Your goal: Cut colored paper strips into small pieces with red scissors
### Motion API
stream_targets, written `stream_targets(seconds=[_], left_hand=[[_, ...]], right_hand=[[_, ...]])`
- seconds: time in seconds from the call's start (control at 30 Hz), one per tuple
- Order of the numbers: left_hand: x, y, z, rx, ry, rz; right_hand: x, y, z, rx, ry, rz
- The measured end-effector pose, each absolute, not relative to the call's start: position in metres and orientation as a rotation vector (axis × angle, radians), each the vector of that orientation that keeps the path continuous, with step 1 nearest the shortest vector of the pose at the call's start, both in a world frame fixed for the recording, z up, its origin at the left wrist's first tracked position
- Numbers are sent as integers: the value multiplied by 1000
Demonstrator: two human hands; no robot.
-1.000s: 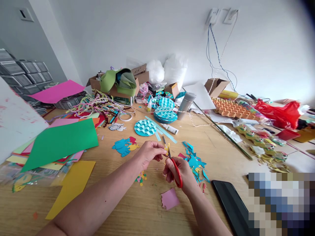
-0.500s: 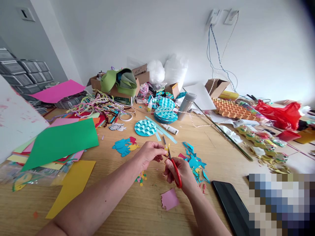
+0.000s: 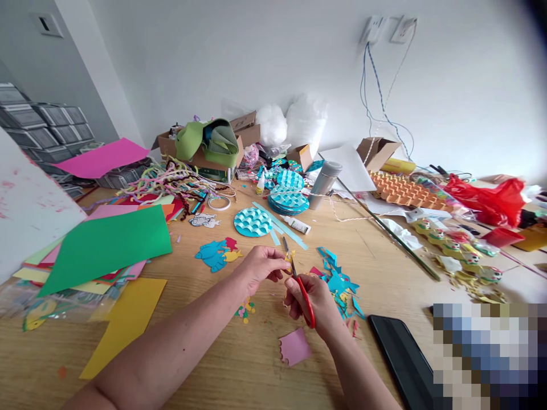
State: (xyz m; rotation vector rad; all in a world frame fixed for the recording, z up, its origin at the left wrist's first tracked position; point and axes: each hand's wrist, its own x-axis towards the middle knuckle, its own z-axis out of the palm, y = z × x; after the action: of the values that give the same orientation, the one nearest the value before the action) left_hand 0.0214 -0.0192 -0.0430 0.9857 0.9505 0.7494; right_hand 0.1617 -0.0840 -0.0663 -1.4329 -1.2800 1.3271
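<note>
My left hand pinches a small yellow paper piece above the wooden table. My right hand grips red-handled scissors, their blades pointing up and meeting the yellow piece. A pink paper scrap lies on the table just below my right hand. Blue paper offcuts lie right of the scissors. A blue and yellow cut-out figure lies to the left of my left hand.
Coloured paper sheets, green and yellow, lie at left. Blue wave-patterned discs, a glue tube and a grey flask stand behind. A black tablet lies at lower right. Boxes, a red bag and clutter line the back.
The hands have barely moved. The scissors and the yellow piece stay together at the same spot.
</note>
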Motion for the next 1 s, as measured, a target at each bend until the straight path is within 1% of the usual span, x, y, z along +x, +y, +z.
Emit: stream_targets(seconds=[0.27,1.0], left_hand=[[20,-21,-38,999,969,723],[19,-17,-43,1035,937,733]], right_hand=[[162,-85,-67,-1415,-1297,1331],[164,-83,-70,-1397,-1319,1350]])
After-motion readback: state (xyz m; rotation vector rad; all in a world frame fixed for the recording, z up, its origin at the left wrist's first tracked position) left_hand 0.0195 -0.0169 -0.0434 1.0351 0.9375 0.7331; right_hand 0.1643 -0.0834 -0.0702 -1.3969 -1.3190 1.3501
